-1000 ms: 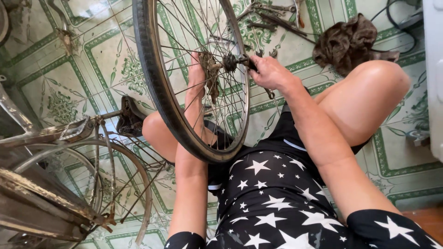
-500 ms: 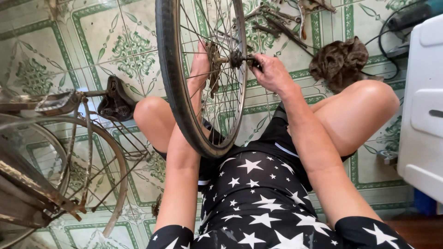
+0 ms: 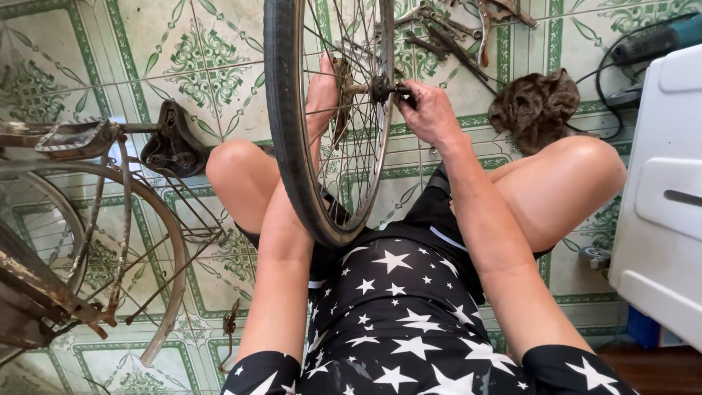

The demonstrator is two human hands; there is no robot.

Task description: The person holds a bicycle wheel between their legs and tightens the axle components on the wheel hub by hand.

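Rubber tyre (image 3: 287, 132) top cut off, left hand (image 3: 322, 91) half-hidden.

Matt rubber tyre (image 3: 287, 132), rusty metal spokes (image 3: 358, 146).

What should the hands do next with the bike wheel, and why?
Probably keep the left hand steady on the far side of the hub while the right hand turns the axle end a little. The wheel stands upright between the knees, and the right fingers already pinch the axle.
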